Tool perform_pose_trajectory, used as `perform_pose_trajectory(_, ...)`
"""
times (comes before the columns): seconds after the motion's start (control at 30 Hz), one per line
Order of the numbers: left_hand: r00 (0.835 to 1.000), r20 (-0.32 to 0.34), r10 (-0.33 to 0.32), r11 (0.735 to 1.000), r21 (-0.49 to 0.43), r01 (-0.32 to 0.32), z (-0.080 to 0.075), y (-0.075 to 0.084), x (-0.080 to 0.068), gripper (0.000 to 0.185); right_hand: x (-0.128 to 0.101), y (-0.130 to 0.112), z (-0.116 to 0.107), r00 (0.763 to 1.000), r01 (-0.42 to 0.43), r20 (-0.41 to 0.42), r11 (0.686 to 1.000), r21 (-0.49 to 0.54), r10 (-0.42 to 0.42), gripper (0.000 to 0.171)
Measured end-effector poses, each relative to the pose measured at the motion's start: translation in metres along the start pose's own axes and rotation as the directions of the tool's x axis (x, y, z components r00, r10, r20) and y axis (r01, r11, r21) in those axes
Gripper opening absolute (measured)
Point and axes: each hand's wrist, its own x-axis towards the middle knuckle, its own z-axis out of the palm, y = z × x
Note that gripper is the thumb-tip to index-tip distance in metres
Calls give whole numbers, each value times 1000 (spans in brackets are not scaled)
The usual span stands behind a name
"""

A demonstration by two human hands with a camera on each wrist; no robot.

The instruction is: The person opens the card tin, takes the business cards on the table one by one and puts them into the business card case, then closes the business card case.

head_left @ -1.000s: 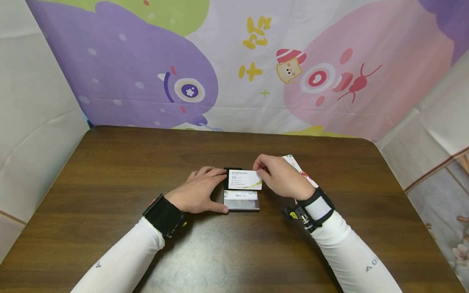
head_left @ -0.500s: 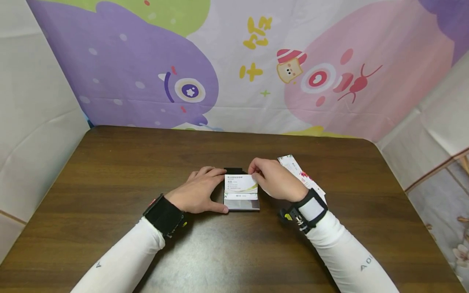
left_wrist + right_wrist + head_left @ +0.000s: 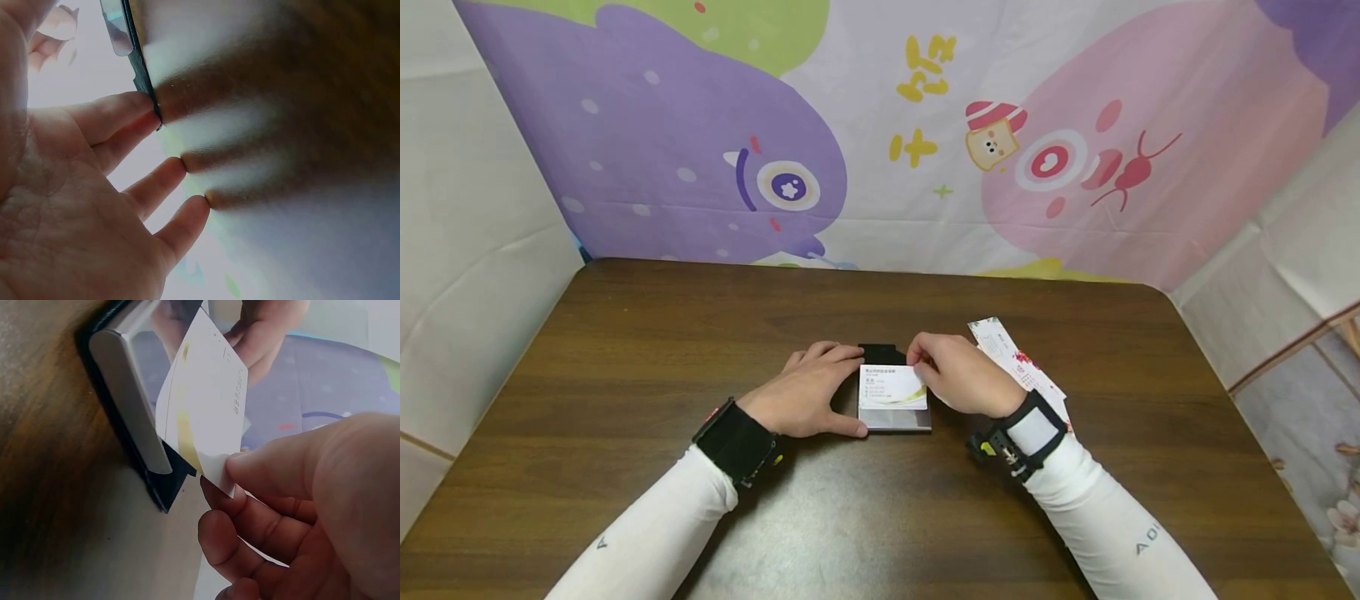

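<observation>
Mid-frame: business card (image 3: 892,387) pinched by right hand (image 3: 957,375), half over the open card case (image 3: 895,417), not yet seated. Case steadied by left hand (image 3: 808,390), fingers flat. Spare cards (image 3: 1017,360) right of centre.

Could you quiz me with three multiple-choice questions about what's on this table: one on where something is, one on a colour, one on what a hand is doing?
1. Where does the loose row of spare printed cards lie?
A. Beside the right wrist
B. By the left elbow
C. At the table's far left corner

2. What colour is the wooden table?
A. White
B. Dark brown
C. Green

3. What is the right hand doing?
A. Resting flat and empty
B. Pinching a white business card
C. Gripping a pen

Answers: 1 A, the row trails away behind the right wrist; 2 B, dark brown wood grain shows; 3 B, fingertips pinch the card's corner over the black-and-silver card case.
</observation>
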Motion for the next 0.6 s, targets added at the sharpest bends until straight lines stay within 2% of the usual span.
perform_pose_trajectory(0.6,1000,12,-7,1000,2,7,0,1,0,97,-5,4,8,1000,15,20,1000,-10,-15,10)
